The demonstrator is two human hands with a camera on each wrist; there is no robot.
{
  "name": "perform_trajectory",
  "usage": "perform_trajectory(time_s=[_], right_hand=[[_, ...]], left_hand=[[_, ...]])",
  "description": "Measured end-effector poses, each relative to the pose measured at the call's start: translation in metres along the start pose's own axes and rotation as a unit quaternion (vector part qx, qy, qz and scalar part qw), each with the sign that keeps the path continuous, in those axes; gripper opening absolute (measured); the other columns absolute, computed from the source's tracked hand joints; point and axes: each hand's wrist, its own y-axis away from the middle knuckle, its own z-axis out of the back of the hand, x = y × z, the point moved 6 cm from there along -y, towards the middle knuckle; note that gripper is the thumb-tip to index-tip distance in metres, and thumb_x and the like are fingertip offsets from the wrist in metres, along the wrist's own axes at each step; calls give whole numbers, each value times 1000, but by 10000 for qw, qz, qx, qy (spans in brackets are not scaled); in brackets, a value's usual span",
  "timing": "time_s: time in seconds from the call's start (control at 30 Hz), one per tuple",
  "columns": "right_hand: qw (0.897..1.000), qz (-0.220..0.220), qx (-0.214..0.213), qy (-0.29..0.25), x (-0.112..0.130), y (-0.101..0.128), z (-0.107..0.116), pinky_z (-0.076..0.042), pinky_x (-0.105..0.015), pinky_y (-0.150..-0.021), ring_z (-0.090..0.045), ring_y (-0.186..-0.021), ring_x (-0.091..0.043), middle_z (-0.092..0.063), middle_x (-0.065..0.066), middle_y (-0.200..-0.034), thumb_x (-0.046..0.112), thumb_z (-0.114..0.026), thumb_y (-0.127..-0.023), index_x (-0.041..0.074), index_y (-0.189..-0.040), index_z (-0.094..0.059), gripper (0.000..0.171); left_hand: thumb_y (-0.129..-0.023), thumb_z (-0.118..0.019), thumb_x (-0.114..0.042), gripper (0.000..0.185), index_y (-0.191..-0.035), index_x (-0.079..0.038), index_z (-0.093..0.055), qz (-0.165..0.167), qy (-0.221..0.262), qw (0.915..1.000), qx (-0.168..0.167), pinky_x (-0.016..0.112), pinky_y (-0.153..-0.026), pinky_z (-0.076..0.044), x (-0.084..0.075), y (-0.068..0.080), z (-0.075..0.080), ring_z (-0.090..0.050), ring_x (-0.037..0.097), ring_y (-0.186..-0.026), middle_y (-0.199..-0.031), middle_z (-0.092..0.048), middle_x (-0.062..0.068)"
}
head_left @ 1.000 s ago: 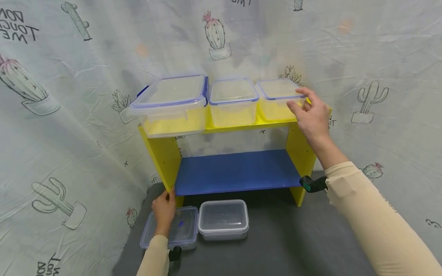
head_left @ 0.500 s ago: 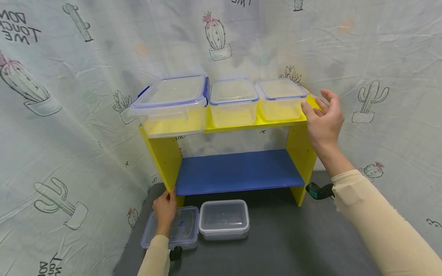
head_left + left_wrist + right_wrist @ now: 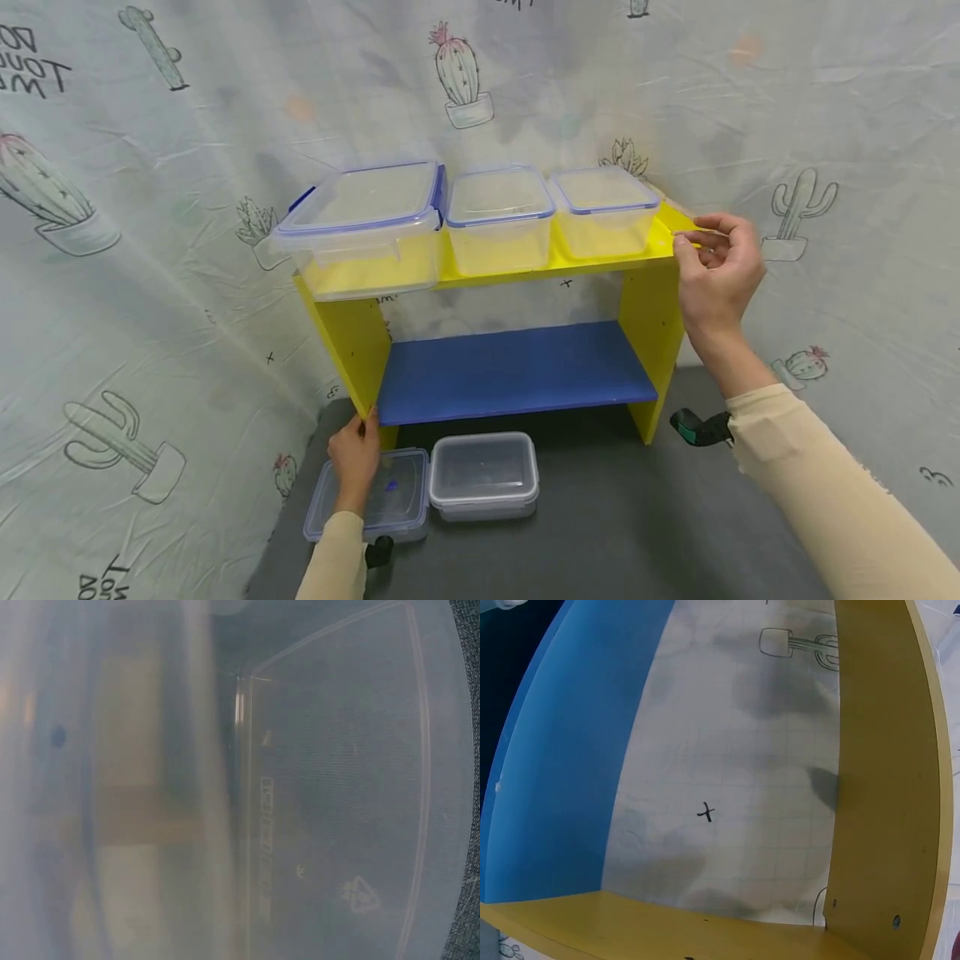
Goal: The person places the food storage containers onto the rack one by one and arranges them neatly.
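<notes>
Gripping the right end of the shelf [image 3: 678,229], the right hand [image 3: 716,271] has its fingers curled over the yellow top board's edge, thumb beneath. The left hand [image 3: 354,454] rests with fingers curled against the foot of the left side panel [image 3: 352,350], its wrist lying over the flat box [image 3: 367,500] on the grey mat [image 3: 637,525].

The shelf stands on the mat against the cactus-print cloth [image 3: 150,208], with a blue lower board [image 3: 510,371]. It looks stiff, smooth-painted and fairly light; the panel edges at both ends seem the soundest holds.

Three clear lidded tubs sit loose on the top board: a large tub [image 3: 363,229] overhanging the front left corner, a middle tub [image 3: 498,218] and a small tub [image 3: 603,208]. Judged light and slippery, they could slide if the shelf tilts.

A second box [image 3: 483,475] lies just before the shelf, beside the flat box, obstructing any forward pull.
</notes>
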Motion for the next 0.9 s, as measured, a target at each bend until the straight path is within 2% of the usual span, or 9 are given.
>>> perform_trajectory(time_s=[0.17,0.37,0.67,0.9], right_hand=[[9991,258,168,296,-17,4,1,-48,-10,-71,-61,-76,4,-58,11,-95,8,-64,-85,5,-104,-65,19],[9978,473,428,-169,-26,14,-3,-50,-10,-65,-63,-62,4,-60,9,-83,2,-67,-85,-8,-99,-63,17],[9950,396,874,-269,-36,37,-12,-51,-12,-62,-63,-61,2,-63,11,-74,2,-72,-83,-12,-92,-62,18],[9871,347,1497,-447,-27,63,-22,-51,-13,-60,-64,-58,-2,-65,9,-70,-6,-69,-82,-15,-87,-60,13]], left_hand=[[-96,-59,-33,41,-63,-9,-57,101,24,9999,103,32,-51,-30,0,1,0,-39,19,-47,-52,-50,5],[-97,-57,-36,42,-63,-10,-56,262,82,9994,212,32,-51,-29,1,2,0,-38,18,-47,-52,-49,5],[-97,-57,-35,41,-65,-10,-57,279,18,9994,212,31,-50,-28,3,2,1,-37,18,-47,-53,-49,5],[-97,-57,-37,42,-66,-9,-57,246,-35,9994,237,32,-51,-29,3,0,-2,-38,19,-48,-54,-50,6]])
